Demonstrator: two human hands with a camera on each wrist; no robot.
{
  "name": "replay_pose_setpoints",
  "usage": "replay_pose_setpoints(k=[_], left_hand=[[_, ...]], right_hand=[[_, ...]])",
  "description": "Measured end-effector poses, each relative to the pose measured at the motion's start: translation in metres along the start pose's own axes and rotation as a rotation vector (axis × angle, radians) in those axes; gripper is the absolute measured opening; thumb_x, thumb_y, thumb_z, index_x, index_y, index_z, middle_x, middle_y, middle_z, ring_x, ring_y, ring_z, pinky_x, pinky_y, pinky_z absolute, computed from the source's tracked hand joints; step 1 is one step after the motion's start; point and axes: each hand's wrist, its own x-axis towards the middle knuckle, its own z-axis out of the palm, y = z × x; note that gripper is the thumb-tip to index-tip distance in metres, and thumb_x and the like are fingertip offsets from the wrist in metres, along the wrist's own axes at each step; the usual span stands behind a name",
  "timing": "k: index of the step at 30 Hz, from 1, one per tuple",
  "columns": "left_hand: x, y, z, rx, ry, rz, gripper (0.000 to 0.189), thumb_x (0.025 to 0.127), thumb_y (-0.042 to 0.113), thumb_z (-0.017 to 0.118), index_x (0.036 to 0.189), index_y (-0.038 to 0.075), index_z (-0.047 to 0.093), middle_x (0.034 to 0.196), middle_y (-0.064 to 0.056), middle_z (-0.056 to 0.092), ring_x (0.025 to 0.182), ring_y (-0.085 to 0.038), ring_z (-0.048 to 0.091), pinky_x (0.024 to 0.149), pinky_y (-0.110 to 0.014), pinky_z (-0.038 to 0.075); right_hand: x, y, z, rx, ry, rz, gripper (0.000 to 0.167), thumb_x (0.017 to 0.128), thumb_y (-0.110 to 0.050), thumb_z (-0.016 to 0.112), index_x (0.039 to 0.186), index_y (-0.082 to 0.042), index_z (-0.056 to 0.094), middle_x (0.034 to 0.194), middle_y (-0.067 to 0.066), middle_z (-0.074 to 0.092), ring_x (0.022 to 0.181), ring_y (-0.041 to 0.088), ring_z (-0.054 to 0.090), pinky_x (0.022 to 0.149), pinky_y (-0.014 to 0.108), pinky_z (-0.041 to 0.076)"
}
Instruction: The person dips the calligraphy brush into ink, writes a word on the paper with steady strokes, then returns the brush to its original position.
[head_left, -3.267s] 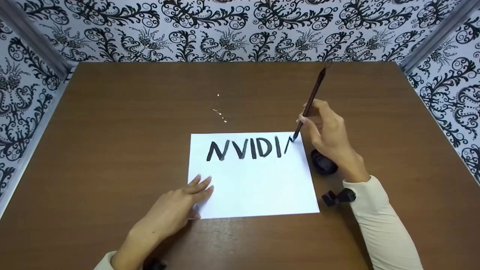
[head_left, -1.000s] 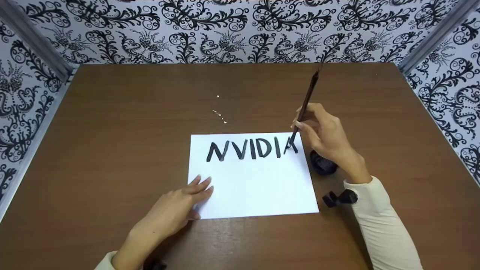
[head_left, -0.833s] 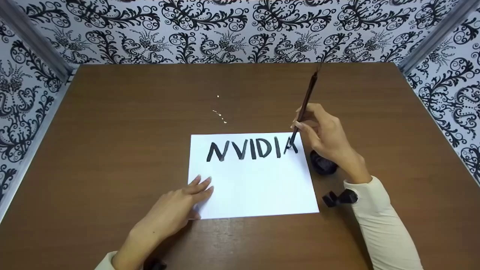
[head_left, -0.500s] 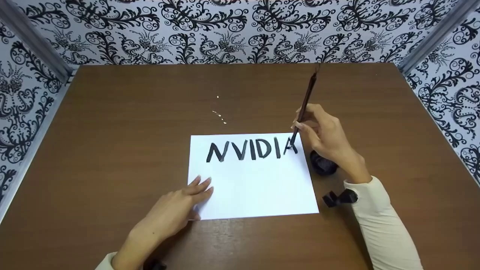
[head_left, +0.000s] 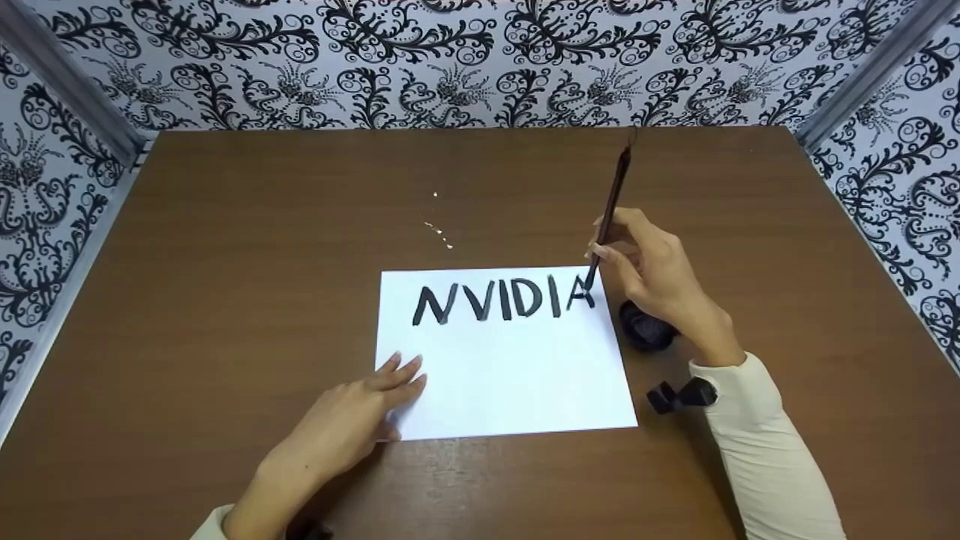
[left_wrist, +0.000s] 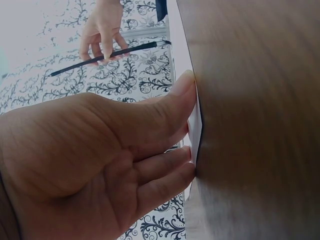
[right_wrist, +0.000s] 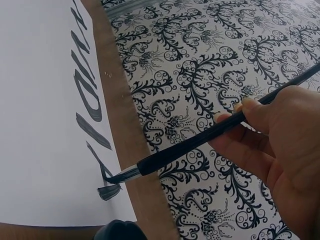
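My right hand point(head_left: 656, 262) pinches a dark paintbrush point(head_left: 617, 184) between thumb and fingers. The bristles touch a white sheet of paper point(head_left: 517, 375) at the last letter of "NVIDIA", painted in black along its top. Seen from the right wrist, the wet brush tip point(right_wrist: 125, 173) lies against that letter's strokes and partly covers them. My left hand point(head_left: 352, 412) rests on the sheet's lower left corner with fingers extended and spread. In the left wrist view, the left thumb point(left_wrist: 182, 95) lies along the paper's near edge.
A small round black pot point(head_left: 646, 328) stands just right of the paper, partly under the right hand. Small pale flecks point(head_left: 439, 232) lie on the brown table point(head_left: 247, 300) beyond the sheet. Patterned black-and-white wallpaper point(head_left: 450, 67) surrounds the table.
The last letter has gained its right slanting stroke and a crossbar. Over the last second the brush tip has shifted slightly right. My left hand keeps its place on the paper.
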Motion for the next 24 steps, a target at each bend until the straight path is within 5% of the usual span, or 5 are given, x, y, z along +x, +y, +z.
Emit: replay_pose_setpoints(k=[24], left_hand=[[0.0003, 0.0005, -0.0005, -0.010, -0.002, -0.003, 0.065, 0.074, 0.007, 0.079, 0.134, 0.007, 0.055, 0.145, -0.008, 0.043, 0.132, -0.030, 0.040, 0.078, -0.048, 0.052]], right_hand=[[-0.0002, -0.0008, -0.0057, -0.061, -0.016, 0.006, 0.035, 0.084, 0.013, 0.063, 0.116, 0.001, 0.053, 0.094, 0.012, 0.064, 0.085, 0.025, 0.067, 0.078, 0.018, 0.052]])
